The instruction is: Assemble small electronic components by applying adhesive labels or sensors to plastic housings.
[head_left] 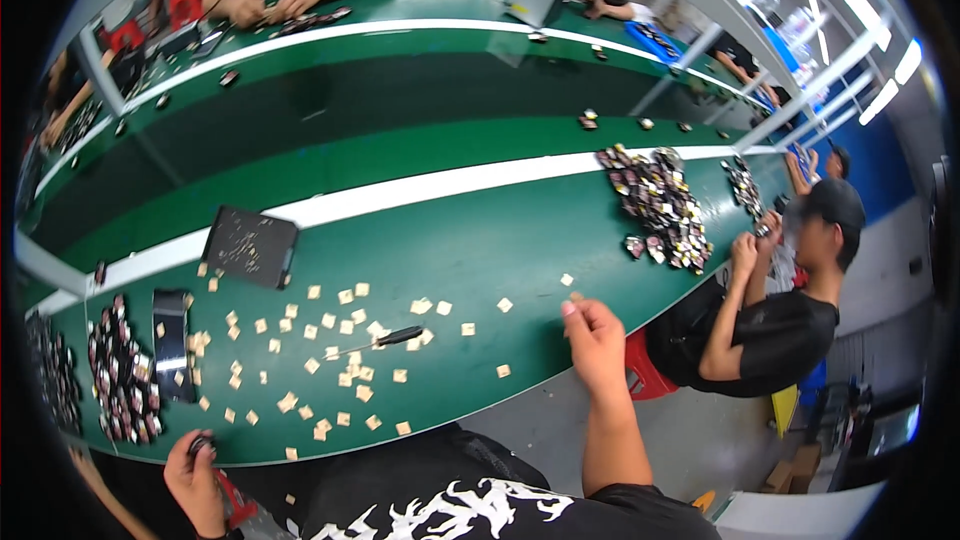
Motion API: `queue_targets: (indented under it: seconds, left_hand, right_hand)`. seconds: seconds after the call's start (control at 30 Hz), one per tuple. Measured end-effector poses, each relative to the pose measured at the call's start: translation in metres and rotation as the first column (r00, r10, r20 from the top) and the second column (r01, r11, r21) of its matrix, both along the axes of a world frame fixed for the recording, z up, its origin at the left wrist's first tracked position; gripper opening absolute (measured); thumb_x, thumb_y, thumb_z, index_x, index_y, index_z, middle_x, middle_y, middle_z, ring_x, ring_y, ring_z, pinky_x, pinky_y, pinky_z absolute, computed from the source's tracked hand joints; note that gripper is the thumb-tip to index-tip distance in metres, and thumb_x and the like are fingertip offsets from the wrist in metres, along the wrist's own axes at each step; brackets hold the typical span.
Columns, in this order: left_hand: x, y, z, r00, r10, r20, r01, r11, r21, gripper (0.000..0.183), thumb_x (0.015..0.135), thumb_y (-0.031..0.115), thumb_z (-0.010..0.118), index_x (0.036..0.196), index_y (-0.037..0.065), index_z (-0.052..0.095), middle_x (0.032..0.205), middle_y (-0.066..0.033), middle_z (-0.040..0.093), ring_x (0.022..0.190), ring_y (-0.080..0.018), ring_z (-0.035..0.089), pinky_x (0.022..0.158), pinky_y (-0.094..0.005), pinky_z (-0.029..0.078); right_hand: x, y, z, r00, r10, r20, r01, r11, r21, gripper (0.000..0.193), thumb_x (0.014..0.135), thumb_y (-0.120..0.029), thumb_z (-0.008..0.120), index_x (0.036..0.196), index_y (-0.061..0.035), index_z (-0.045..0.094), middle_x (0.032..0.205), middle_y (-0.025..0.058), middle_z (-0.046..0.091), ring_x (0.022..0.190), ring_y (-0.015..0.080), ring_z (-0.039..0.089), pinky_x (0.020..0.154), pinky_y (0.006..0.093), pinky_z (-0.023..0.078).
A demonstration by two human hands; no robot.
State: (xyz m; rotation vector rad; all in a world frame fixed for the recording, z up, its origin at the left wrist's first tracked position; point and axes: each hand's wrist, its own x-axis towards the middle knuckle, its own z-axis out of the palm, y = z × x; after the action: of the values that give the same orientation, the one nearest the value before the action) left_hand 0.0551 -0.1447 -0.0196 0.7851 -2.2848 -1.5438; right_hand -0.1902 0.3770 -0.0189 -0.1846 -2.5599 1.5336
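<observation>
Near the table's front edge at the left, my left hand (193,485) is closed on a small round black part (203,443). My right hand (598,338) is over the right front edge of the green table, thumb and fingers pinched together. Whatever lies between those fingertips is too small to make out. Many small beige square pieces (400,376) are scattered across the tabletop between my hands. Among them lies a screwdriver (400,336) with a black handle and thin shaft. One beige square (567,280) is just beyond my right fingertips.
A black tray (250,246) with small bits on it sits by the white rail (400,188). Dark parts form a heap (125,375) at left, beside a dark flat panel (172,340), and a larger heap (655,205) at right. A co-worker (780,310) sits to the right; others work across the table.
</observation>
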Motion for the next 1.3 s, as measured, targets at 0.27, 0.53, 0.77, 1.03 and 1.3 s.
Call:
queue_targets:
  seconds: [0.27, 0.53, 0.77, 1.03, 1.3]
  left_hand:
    - [0.007, -0.051, -0.018, 0.969, 0.247, 0.001, -0.246, 0.965, -0.091, 0.025, 0.096, 0.013, 0.069, 0.116, -0.003, 0.069, 0.106, -0.0089, 0.067, 0.090, -0.0177, 0.063, 0.076, -0.0313, 0.052]
    - [-0.005, -0.091, -0.010, 0.954, 0.148, 0.260, -0.087, 0.968, -0.234, 0.038, 0.093, 0.015, 0.075, 0.125, -0.004, 0.068, 0.097, -0.0104, 0.070, 0.083, -0.0164, 0.063, 0.066, -0.0295, 0.051]
    - [-0.030, -0.044, 0.016, 0.974, 0.172, 0.145, -0.095, 0.898, -0.430, 0.034, 0.089, 0.020, 0.078, 0.113, -0.004, 0.073, 0.094, -0.0117, 0.075, 0.081, -0.0186, 0.062, 0.078, -0.0339, 0.051]
    - [-0.035, -0.031, -0.026, 0.973, 0.179, -0.147, -0.206, 0.378, -0.903, 0.029, 0.100, 0.014, 0.064, 0.122, -0.005, 0.064, 0.116, -0.0156, 0.066, 0.105, -0.0259, 0.063, 0.095, -0.0386, 0.050]
    - [-0.180, 0.210, 0.017, 0.821, -0.549, -0.156, 0.492, 0.544, 0.680, 0.058, 0.102, 0.014, 0.061, 0.154, 0.004, 0.037, 0.131, -0.0153, 0.063, 0.100, -0.0144, 0.066, 0.079, -0.0256, 0.052]
  right_hand:
    - [-0.044, 0.102, -0.009, 0.924, -0.197, -0.327, 0.371, 0.670, 0.643, 0.027, 0.088, -0.014, 0.074, 0.111, -0.0032, 0.066, 0.108, 0.0154, 0.068, 0.087, 0.0346, 0.068, 0.075, 0.0427, 0.054]
    - [-0.094, 0.143, -0.002, 0.988, -0.020, -0.152, 0.114, 0.763, 0.636, 0.053, 0.085, -0.016, 0.077, 0.134, -0.0103, 0.059, 0.122, 0.0157, 0.068, 0.110, 0.0364, 0.066, 0.092, 0.0435, 0.053]
    - [-0.086, 0.149, 0.005, 0.993, -0.073, -0.089, 0.105, 0.891, 0.442, 0.054, 0.079, -0.009, 0.082, 0.129, -0.0063, 0.063, 0.110, 0.0165, 0.071, 0.101, 0.0316, 0.070, 0.088, 0.0388, 0.054]
    - [-0.061, 0.067, 0.015, 0.989, 0.140, -0.044, -0.128, 0.971, 0.204, 0.048, 0.075, -0.013, 0.087, 0.115, -0.0059, 0.063, 0.108, 0.0068, 0.074, 0.063, 0.0114, 0.055, 0.060, 0.0276, 0.050]
    - [-0.028, -0.075, 0.023, 0.573, 0.808, -0.142, -0.807, 0.585, 0.073, 0.046, 0.080, -0.011, 0.084, 0.118, -0.0059, 0.059, 0.116, 0.0108, 0.072, 0.081, 0.0234, 0.068, 0.066, 0.0301, 0.055]
